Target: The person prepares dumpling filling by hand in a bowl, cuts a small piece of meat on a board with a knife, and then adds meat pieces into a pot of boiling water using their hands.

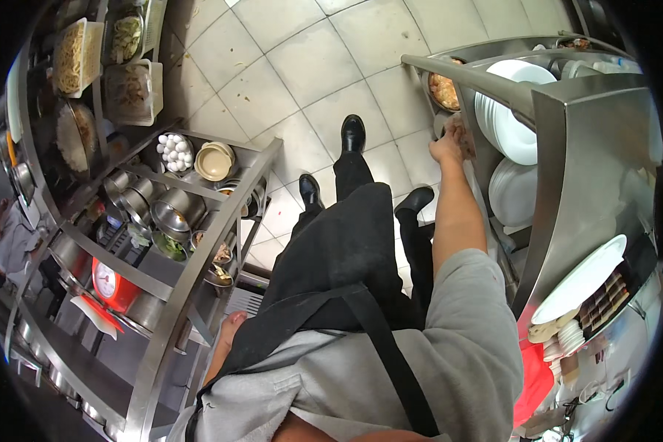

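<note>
My right hand (448,145) reaches forward to the edge of the steel counter on the right. Its fingers curl at a small brownish thing (465,139) that I cannot make out; whether they grip it does not show. Just beyond the hand is a round dish of orange-yellow food (445,88). Stacked white plates (516,113) stand on the shelf beside my forearm. On the other side, my left hand (234,325) hangs low by the black apron (331,248), close to the steel rack (199,248). The apron hides part of it, and its fingers are unclear.
The left rack carries white eggs (175,152), beige bowls (214,161), steel pots (178,211) and a red dial scale (110,282). A noodle basket (74,58) stands farther off. Black shoes (353,133) rest on tiled floor (320,61) bearing scraps. A white oval platter (580,282) lies right.
</note>
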Available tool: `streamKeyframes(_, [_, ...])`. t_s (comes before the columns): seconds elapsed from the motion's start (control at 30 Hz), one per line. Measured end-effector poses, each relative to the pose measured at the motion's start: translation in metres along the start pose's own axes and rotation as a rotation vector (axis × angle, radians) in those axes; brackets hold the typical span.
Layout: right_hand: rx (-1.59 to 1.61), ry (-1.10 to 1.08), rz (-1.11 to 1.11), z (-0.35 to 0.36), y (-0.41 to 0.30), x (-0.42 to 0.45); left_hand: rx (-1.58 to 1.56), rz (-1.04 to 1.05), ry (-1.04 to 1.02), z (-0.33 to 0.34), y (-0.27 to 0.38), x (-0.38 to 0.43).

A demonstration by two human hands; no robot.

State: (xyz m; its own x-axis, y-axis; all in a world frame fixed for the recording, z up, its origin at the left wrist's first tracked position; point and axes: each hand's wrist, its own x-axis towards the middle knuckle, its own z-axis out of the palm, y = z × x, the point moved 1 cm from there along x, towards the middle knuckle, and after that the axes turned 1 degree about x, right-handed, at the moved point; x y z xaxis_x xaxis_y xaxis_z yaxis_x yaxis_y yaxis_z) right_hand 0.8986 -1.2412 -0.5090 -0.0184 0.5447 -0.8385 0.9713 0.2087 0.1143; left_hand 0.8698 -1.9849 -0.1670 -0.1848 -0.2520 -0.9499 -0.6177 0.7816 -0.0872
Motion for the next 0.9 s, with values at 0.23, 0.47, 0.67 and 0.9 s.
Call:
streamKeyframes(0.23, [-0.003,0.084,-0.032,-0.009,-0.001,0.014,-0.022,-0.007,-0.034,-0.006,-0.003,0.022])
streamKeyframes(0.47, [0.259,0.067,-0.195,0.008,-0.047,-0.062,0.414,0.401,-0.076,-0.022,0.05,0.043])
streamKeyframes(0.67, [0.226,-0.099,-0.674,-0.03,-0.155,-0.174,0.316,0.35,0.01,-0.034,0.098,0.025])
streamKeyframes(0.9, [0.282,-0.051,-0.975,-0.182,-0.284,-0.251,0.295,0.373,0.037,-0.071,0.18,0.041])
